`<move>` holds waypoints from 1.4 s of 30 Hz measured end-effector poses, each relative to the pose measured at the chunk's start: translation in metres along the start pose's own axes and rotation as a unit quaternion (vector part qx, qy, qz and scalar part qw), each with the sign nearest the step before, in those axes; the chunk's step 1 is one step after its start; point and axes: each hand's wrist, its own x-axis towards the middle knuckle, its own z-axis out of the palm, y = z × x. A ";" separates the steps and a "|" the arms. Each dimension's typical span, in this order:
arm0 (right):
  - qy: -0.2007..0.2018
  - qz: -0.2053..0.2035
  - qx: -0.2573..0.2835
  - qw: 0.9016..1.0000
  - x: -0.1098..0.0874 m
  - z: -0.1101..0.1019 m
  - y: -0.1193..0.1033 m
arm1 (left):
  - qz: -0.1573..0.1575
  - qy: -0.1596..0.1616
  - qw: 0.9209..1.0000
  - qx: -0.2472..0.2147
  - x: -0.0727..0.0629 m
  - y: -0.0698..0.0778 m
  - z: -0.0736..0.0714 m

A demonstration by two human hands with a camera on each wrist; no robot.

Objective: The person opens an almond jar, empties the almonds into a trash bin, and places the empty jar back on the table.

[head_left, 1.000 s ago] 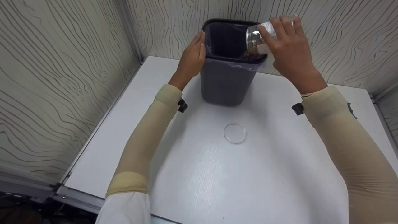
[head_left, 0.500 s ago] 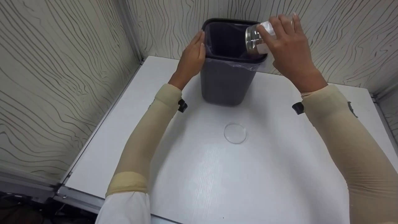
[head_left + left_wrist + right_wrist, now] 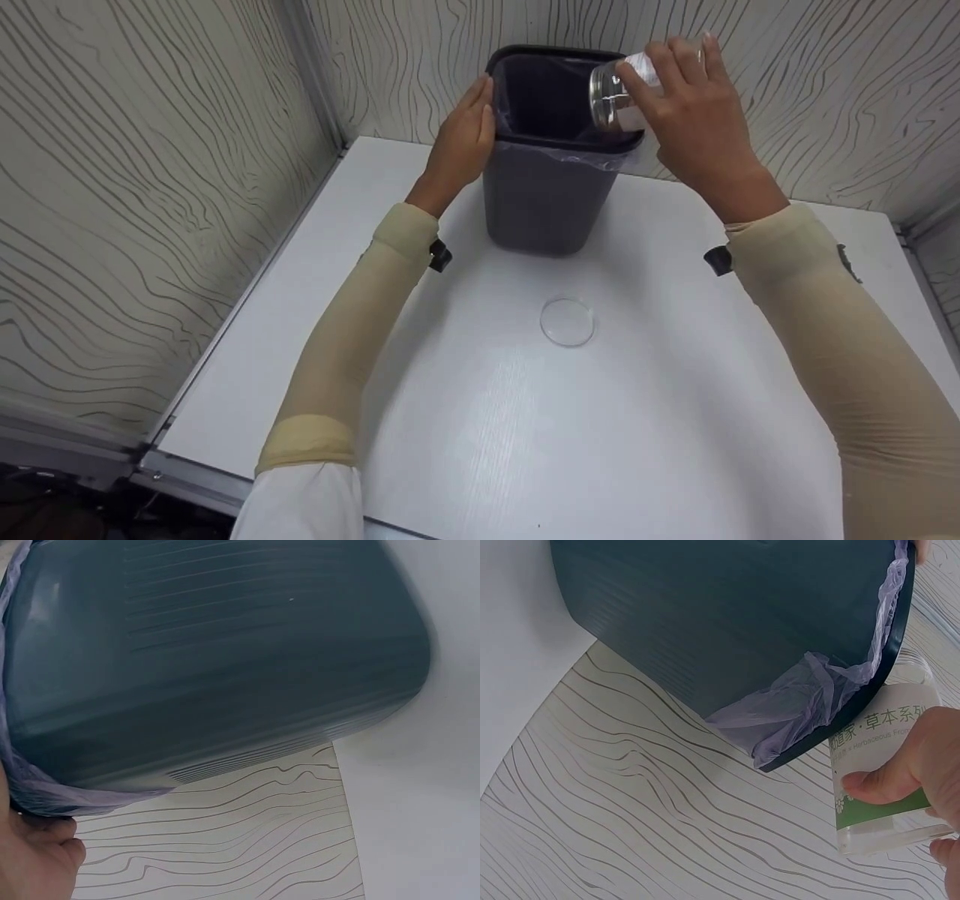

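My right hand (image 3: pixel 701 124) grips a clear jar (image 3: pixel 606 101) by its body, thumb on one side and fingers on the other. The jar lies tipped on its side, its silvery-edged mouth over the right part of a dark grey trash bin (image 3: pixel 544 199). In the right wrist view, a white label with a green band (image 3: pixel 885 799) wraps the jar (image 3: pixel 862 838). My left hand (image 3: pixel 461 142) rests against the bin's left side at the rim, its fingers mostly straight in the head view. The left wrist view shows that hand (image 3: pixel 37 855) just beside the rim.
A thin plastic bag (image 3: pixel 577 156) lines the bin and folds over its rim. On the white table (image 3: pixel 465 427) lies a clear round lid or shallow dish (image 3: pixel 568 322), nearer than the bin. Walls with a wavy line pattern (image 3: pixel 420 60) stand behind and at the left.
The brown bits seen in the jar's mouth a second ago no longer show there. The jar has shifted slightly left over the bin. My left hand keeps its place.
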 end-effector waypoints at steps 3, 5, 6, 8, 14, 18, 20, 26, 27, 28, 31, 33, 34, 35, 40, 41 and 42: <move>-0.012 -0.005 -0.016 1.000 0.000 -0.001 -0.001 | 0.001 0.000 1.000 -0.002 0.000 0.000 0.000; -0.014 -0.009 -0.027 1.000 0.001 -0.002 -0.001 | 0.001 -0.001 1.000 -0.003 0.000 0.000 0.000; -0.015 -0.010 -0.029 0.999 0.001 -0.002 -0.001 | 0.000 -0.002 1.000 -0.003 0.000 0.000 0.000; -0.017 -0.012 -0.031 0.999 0.001 -0.002 -0.001 | -0.002 -0.001 1.000 -0.003 0.000 0.000 0.001; -0.022 -0.012 -0.035 0.999 0.000 -0.002 -0.001 | -0.006 -0.006 1.000 -0.005 0.000 0.001 0.001; -0.017 -0.017 -0.041 0.999 0.000 -0.002 -0.001 | -0.006 -0.007 1.000 -0.002 0.000 0.001 0.000; -0.015 -0.018 -0.042 0.999 0.000 -0.002 -0.002 | -0.006 -0.006 1.000 -0.001 0.001 0.000 0.000; -0.010 -0.018 -0.044 0.999 0.001 -0.002 -0.002 | -0.001 -0.001 1.000 0.001 0.001 -0.001 0.001; -0.010 -0.018 -0.044 0.999 0.001 -0.002 -0.003 | 0.000 0.000 1.000 0.002 0.001 -0.001 0.001; -0.009 -0.018 -0.042 0.999 0.001 -0.002 -0.003 | 0.000 0.001 1.000 0.002 0.001 -0.001 0.001; -0.007 -0.018 -0.038 0.999 0.001 -0.002 -0.003 | 0.002 0.003 1.000 0.001 0.001 -0.001 0.001; -0.004 -0.018 -0.034 0.999 0.001 -0.002 -0.003 | 0.003 0.004 1.000 0.001 0.000 -0.001 0.001; -0.003 -0.018 -0.032 0.999 0.001 -0.002 -0.003 | 0.003 0.005 1.000 0.000 0.000 0.000 0.001; -0.003 -0.019 -0.032 0.999 0.001 -0.001 -0.002 | 0.003 0.006 1.000 0.000 0.000 0.000 0.002; -0.010 -0.020 -0.035 0.999 0.001 -0.001 -0.002 | 0.001 0.003 1.000 -0.004 0.000 0.000 0.002; -0.011 -0.020 -0.037 0.999 0.001 -0.001 -0.002 | 0.001 0.003 1.000 -0.008 0.000 0.000 0.002; -0.013 -0.020 -0.038 0.999 0.001 -0.002 -0.002 | 0.001 0.003 1.000 -0.011 0.000 0.000 0.002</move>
